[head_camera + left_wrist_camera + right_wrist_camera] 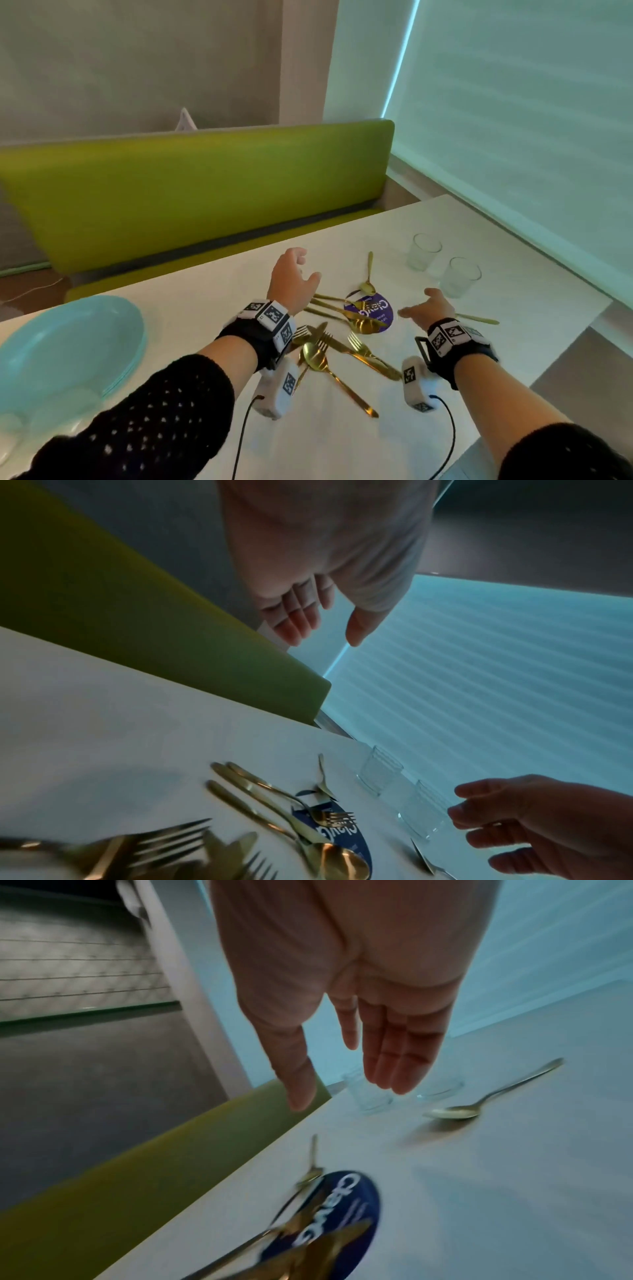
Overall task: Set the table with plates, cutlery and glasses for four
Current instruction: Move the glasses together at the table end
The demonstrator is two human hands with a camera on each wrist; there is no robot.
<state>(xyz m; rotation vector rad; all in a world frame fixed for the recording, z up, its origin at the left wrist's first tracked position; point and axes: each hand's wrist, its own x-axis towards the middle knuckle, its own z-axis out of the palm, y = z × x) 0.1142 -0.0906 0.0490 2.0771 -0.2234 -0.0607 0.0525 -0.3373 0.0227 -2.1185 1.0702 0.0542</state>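
Observation:
A loose pile of gold cutlery lies mid-table, partly over a round purple sticker. Two clear glasses stand at the far right. A stack of pale blue plates sits at the left. My left hand hovers above the far end of the pile, fingers relaxed, holding nothing. My right hand is open and empty, stretched toward the nearer glass without touching it. A lone gold spoon lies by the glasses.
A green bench backrest runs along the table's far side. A pale window blind closes the right side. The white table ends in an edge at the right. Wrist-device cables hang near the front edge.

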